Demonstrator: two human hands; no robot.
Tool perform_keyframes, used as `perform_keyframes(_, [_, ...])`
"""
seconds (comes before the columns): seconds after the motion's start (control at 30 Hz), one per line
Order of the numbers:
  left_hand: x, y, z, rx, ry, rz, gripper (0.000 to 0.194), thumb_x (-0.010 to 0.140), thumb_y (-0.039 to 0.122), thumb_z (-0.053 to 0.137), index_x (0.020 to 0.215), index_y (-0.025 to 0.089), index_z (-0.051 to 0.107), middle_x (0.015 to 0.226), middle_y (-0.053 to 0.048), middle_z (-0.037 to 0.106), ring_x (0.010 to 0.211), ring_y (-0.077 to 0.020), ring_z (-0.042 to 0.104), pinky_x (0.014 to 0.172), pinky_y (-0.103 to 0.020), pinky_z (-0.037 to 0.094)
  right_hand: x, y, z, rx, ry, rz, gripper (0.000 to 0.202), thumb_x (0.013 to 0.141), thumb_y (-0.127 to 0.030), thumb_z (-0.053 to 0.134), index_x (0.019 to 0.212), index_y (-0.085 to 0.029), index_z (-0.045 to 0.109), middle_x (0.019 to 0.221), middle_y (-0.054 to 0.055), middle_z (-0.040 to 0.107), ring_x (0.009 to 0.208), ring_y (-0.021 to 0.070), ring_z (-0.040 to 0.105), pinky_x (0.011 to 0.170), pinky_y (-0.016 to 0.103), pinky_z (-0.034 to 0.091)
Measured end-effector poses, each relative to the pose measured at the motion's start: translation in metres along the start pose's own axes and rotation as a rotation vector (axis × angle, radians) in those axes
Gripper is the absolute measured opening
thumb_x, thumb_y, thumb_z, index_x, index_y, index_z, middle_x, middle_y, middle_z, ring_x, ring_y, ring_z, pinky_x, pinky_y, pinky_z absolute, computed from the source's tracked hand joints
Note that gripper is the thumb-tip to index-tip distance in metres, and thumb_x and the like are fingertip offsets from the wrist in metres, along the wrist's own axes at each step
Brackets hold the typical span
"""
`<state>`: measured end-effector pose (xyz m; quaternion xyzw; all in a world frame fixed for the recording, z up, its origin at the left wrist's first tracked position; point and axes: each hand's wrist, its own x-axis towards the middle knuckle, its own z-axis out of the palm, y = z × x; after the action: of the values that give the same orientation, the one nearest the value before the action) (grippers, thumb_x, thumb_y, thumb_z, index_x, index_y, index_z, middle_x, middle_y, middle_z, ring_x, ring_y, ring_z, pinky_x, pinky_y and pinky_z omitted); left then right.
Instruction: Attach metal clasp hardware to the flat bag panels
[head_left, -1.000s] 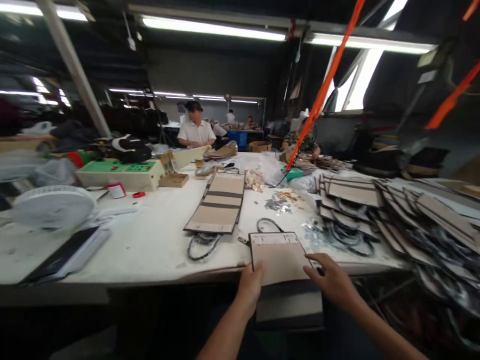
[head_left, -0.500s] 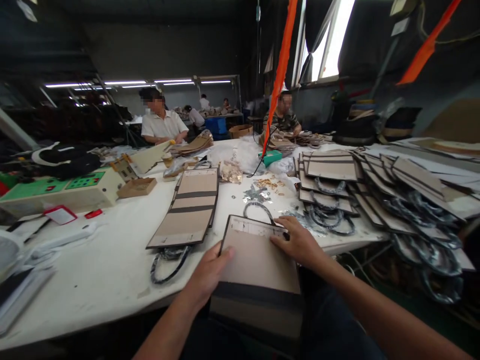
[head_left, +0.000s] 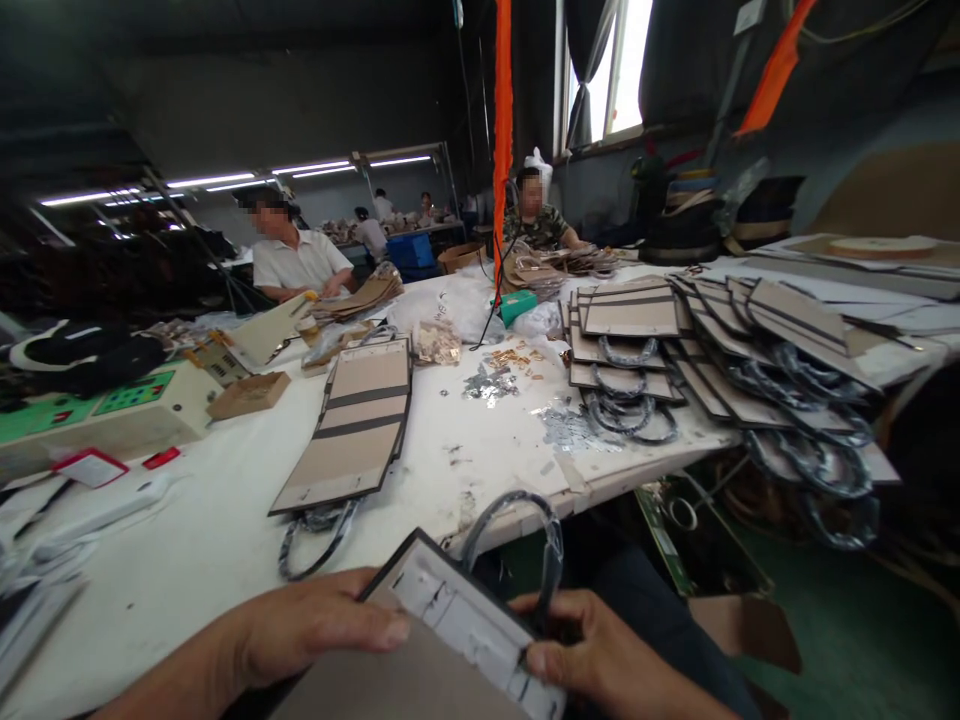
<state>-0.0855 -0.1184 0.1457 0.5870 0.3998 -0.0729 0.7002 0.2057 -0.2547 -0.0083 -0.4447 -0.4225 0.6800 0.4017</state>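
Note:
A beige bag panel (head_left: 457, 655) with a dark edge lies tilted close to my body, partly cut off by the bottom of the view. From its top edge rises a dark, plastic-wrapped handle (head_left: 556, 545). My left hand (head_left: 322, 620) clasps the panel's left side, thumb flat on the beige face. Near the right end of the top edge, my right hand (head_left: 592, 640) pinches the panel beside the handle's end, thumb over the pale strip. Fingers behind the panel are hidden. Just beyond, another stack of panels (head_left: 352, 450) lies on the white table (head_left: 187, 560).
Panels with wrapped handles pile up at right (head_left: 630, 310). Small metal plates (head_left: 574, 430) and gold-coloured pieces (head_left: 517, 358) lie mid-table. At left stand a machine with a green panel (head_left: 127, 395) and a cardboard tray (head_left: 251, 395). Two people sit across the table; an orange strip (head_left: 502, 130) hangs down.
The panel has come down and closer to me, turning clockwise. My left hand now lies over its upper left side; my right thumb has moved to the handle's right end. The view has shifted right.

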Motion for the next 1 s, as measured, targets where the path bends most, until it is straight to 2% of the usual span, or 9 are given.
perform_keyframes(0.1, [0.028, -0.013, -0.002, 0.121, 0.017, 0.131, 0.061, 0.082, 0.049, 0.078, 0.137, 0.025, 0.066, 0.13, -0.003, 0.074, 0.125, -0.0318, 0.065, 0.11, -0.041, 0.048, -0.007, 0.025, 0.001, -0.013, 0.073, -0.012, 0.075, 0.071, -0.071, 0.082, 0.122, -0.016, 0.076, 0.098, 0.007, 0.074, 0.087, 0.0246, 0.066, 0.075, 0.03, 0.051])
perform_keyframes(0.23, [0.082, -0.001, -0.011, 0.363, 0.12, 0.269, 0.053, 0.082, 0.043, 0.075, 0.13, 0.023, 0.07, 0.126, -0.002, 0.075, 0.117, -0.0292, 0.066, 0.105, -0.036, 0.049, -0.012, 0.026, -0.007, 0.021, 0.161, -0.052, 0.069, 0.077, -0.071, 0.077, 0.119, -0.016, 0.076, 0.099, 0.009, 0.075, 0.096, 0.0291, 0.068, 0.081, 0.033, 0.053])
perform_keyframes(0.37, [0.147, 0.014, -0.019, 0.431, 0.166, 0.296, 0.046, 0.072, 0.037, 0.074, 0.114, 0.019, 0.076, 0.112, -0.003, 0.079, 0.106, -0.0297, 0.07, 0.09, -0.032, 0.054, -0.005, 0.03, -0.026, -0.1, 0.347, 0.056, 0.07, 0.08, -0.076, 0.068, 0.113, -0.015, 0.073, 0.081, 0.004, 0.07, 0.067, 0.0193, 0.062, 0.056, 0.026, 0.045])
perform_keyframes(0.43, [0.173, 0.013, -0.02, 0.455, 0.2, 0.273, 0.043, 0.068, 0.032, 0.072, 0.108, 0.018, 0.077, 0.104, -0.003, 0.081, 0.099, -0.0291, 0.072, 0.085, -0.032, 0.055, 0.0, 0.035, -0.04, -0.217, 0.363, 0.095, 0.066, 0.083, -0.077, 0.063, 0.101, -0.014, 0.072, 0.071, 0.002, 0.064, 0.055, 0.0146, 0.052, 0.048, 0.024, 0.036])
perform_keyframes(0.5, [0.19, 0.006, -0.019, 0.48, 0.271, 0.265, 0.044, 0.068, 0.029, 0.072, 0.11, 0.019, 0.078, 0.104, -0.002, 0.081, 0.098, -0.0281, 0.073, 0.086, -0.032, 0.054, 0.005, 0.036, -0.056, -0.317, 0.335, 0.11, 0.06, 0.085, -0.074, 0.061, 0.091, -0.015, 0.071, 0.069, 0.001, 0.062, 0.054, 0.0147, 0.052, 0.048, 0.024, 0.034])
perform_keyframes(0.6, [0.202, -0.007, -0.015, 0.536, 0.46, 0.251, 0.051, 0.07, 0.029, 0.074, 0.12, 0.023, 0.076, 0.117, -0.004, 0.079, 0.109, -0.0301, 0.071, 0.094, -0.035, 0.052, 0.01, 0.027, -0.077, -0.568, 0.316, 0.12, 0.046, 0.09, -0.061, 0.06, 0.09, -0.017, 0.075, 0.077, 0.004, 0.071, 0.066, 0.0208, 0.064, 0.056, 0.027, 0.042])
perform_keyframes(0.73, [0.203, -0.019, -0.01, 0.601, 0.722, 0.216, 0.059, 0.073, 0.032, 0.078, 0.131, 0.025, 0.071, 0.127, -0.009, 0.074, 0.116, -0.0335, 0.068, 0.096, -0.039, 0.05, 0.018, -0.004, -0.092, -1.034, 0.46, -0.01, 0.032, 0.094, -0.05, 0.06, 0.091, -0.025, 0.08, 0.087, 0.004, 0.078, 0.084, 0.0258, 0.073, 0.075, 0.032, 0.05])
perform_keyframes(0.87, [0.2, -0.024, -0.001, 0.627, 0.863, 0.238, 0.06, 0.074, 0.033, 0.085, 0.131, 0.026, 0.069, 0.119, -0.006, 0.074, 0.105, -0.0276, 0.07, 0.089, -0.036, 0.052, 0.054, -0.04, -0.08, -1.256, 0.482, -0.329, 0.03, 0.101, -0.042, 0.054, 0.113, -0.027, 0.077, 0.108, 0.006, 0.077, 0.096, 0.024, 0.074, 0.083, 0.031, 0.053])
perform_keyframes(1.0, [0.197, -0.037, 0.021, 0.72, 1.055, 0.326, 0.037, 0.083, 0.028, 0.082, 0.119, 0.027, 0.073, 0.127, -0.006, 0.07, 0.122, -0.0303, 0.059, 0.102, -0.044, 0.045, 0.099, -0.049, -0.063, -1.44, 0.325, -0.313, 0.033, 0.101, -0.033, 0.056, 0.13, -0.028, 0.071, 0.123, 0.006, 0.072, 0.098, 0.0225, 0.074, 0.08, 0.029, 0.054])
